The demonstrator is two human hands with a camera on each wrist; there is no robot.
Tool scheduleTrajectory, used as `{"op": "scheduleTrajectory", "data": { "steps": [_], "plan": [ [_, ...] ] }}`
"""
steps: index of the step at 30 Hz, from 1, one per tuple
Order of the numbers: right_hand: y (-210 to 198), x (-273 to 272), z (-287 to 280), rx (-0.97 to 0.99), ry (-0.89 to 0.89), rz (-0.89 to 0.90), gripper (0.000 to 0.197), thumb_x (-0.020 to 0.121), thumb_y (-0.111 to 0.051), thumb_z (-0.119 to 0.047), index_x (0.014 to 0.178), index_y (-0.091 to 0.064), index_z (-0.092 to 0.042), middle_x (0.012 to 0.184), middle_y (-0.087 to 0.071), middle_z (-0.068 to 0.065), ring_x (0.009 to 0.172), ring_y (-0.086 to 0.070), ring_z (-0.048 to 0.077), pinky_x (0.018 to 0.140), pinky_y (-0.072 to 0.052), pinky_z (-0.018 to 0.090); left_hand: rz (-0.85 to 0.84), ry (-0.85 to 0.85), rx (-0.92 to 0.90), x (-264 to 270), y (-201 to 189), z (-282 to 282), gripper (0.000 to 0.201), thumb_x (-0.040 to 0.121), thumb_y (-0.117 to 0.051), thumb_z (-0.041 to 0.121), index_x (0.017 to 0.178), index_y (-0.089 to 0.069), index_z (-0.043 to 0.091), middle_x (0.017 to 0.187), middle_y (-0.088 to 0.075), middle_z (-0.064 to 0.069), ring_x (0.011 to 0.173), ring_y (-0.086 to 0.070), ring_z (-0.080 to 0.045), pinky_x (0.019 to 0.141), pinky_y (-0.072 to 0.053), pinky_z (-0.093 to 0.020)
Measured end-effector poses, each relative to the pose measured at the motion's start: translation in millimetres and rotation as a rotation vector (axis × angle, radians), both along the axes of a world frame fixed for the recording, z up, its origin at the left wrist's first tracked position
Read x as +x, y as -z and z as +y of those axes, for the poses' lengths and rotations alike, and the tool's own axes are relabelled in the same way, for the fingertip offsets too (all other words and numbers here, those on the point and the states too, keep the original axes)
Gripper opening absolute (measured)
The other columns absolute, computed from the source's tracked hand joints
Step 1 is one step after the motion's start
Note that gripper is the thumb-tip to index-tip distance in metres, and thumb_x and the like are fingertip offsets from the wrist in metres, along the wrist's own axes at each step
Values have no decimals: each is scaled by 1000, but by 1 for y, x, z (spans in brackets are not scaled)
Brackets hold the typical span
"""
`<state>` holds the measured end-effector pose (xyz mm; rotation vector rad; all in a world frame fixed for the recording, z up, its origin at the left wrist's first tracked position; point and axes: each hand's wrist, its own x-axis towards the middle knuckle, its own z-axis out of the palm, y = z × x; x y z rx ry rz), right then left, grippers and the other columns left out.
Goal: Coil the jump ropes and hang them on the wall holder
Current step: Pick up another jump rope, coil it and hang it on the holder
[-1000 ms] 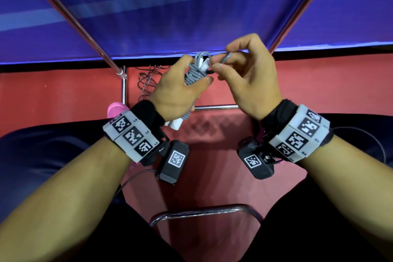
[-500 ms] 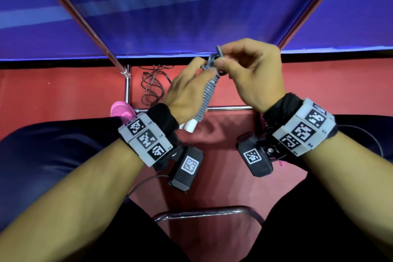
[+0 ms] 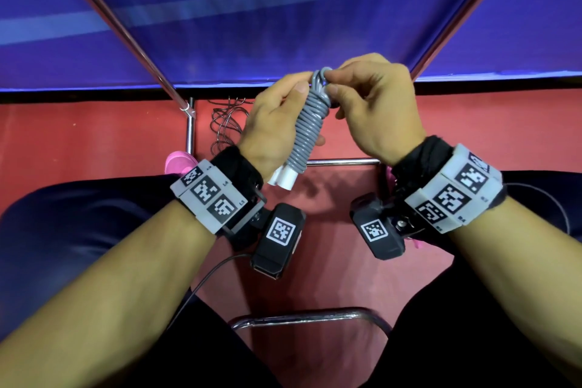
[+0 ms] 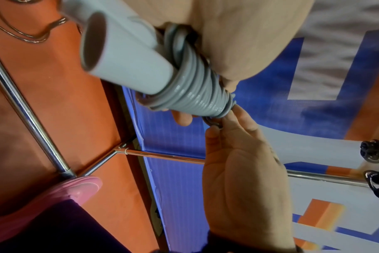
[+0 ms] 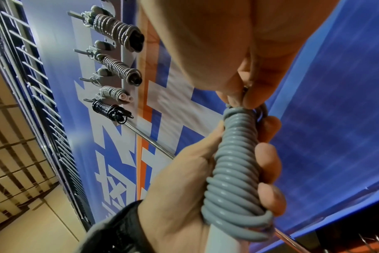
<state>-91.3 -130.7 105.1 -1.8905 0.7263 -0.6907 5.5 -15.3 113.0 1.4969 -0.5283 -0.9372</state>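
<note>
Across the top of the head view, from 10 to 2 o'clock: blue banner wall (image 3: 283, 25). Below it, red floor (image 3: 78, 142), crossed by a chrome frame (image 3: 190, 132). In the right wrist view, at 10 o'clock: wall holder (image 5: 129, 56) fixed to the banner, with several coiled ropes (image 5: 119, 68) on its hooks. Just above centre in the head view, toward 12 o'clock: both hands close together in the air. Left hand (image 3: 271, 123): wraps curled fingers and thumb round the middle turns of the grey jump rope (image 3: 307, 132), a tight coil tilted with its top toward 1 o'clock. Right hand (image 3: 378, 110): pinches the small loop (image 3: 322, 74) at the coil's top end between thumb and forefinger, other fingers loosely bent. At the coil's 7 o'clock end: two white handles (image 3: 283, 179), side by side, poking out under the left palm. At 9 o'clock of the coil, down on the floor: a tangle of thin dark cord (image 3: 225, 123), possibly another rope. At 9 o'clock of the left wrist: small pink object (image 3: 176, 161), partly hidden behind the knee.
</note>
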Motion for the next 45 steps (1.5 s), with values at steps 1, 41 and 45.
{"op": "scheduleTrajectory", "data": {
  "steps": [1, 41, 45],
  "plan": [
    [0, 0, -1, -20, -2, 29, 13, 81, -66, -9, 89, -76, -13, 91, -59, -3, 72, -66, 20, 69, -57, 40, -6, -7, -10, -1, 2, 0, 29, 110, -38, 14, 126, -61, 10, 107, -65, -33, 68, -63, -25, 50, -55, -28],
    [-14, 1, -1, 205, 36, 55, 30, 84, -67, 9, 78, -70, -20, 85, -59, -2, 65, -71, 19, 72, -62, 39, -31, -5, -116, 7, 3, -3, 18, 91, -58, 12, 108, -62, 9, 89, -72, -13, 72, -69, -25, 72, -58, -38],
    [-17, 2, 1, 139, 46, 44, 21, 79, -71, -3, 89, -77, -20, 76, -68, -10, 65, -69, 8, 76, -60, 38, -56, -51, -97, 9, -3, -6, 10, 100, -53, 9, 98, -62, 13, 76, -71, -4, 61, -66, -21, 60, -55, -32]
  ]
}}
